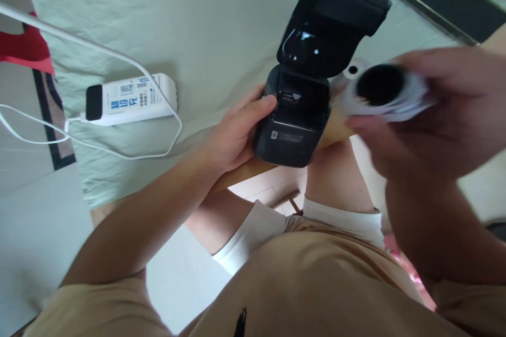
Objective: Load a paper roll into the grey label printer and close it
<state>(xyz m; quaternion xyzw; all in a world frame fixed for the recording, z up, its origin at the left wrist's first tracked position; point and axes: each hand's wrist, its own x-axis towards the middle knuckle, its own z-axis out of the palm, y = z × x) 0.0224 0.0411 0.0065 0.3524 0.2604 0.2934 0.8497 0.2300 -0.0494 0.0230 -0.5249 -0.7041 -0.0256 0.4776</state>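
Note:
My left hand point(241, 129) grips the left side of a black hinged device point(294, 137), its thumb on the inner edge. The device's glossy lid point(332, 21) is swung up, showing a dark compartment with a small label. To the right, my right hand point(443, 110) is closed around a white roll point(415, 97) with a dark round opening facing the device. That hand and roll are blurred by motion. Just behind the roll, partly hidden, is a small white round part point(353, 69) with a black centre.
A white power bank point(134, 99) with blue lettering lies on the pale green cloth point(213, 16) at the left, its white cable point(114, 52) looping around it. At the top right lies a dark flat rectangular object point(454, 2). A wooden table edge point(253, 168) runs above my legs.

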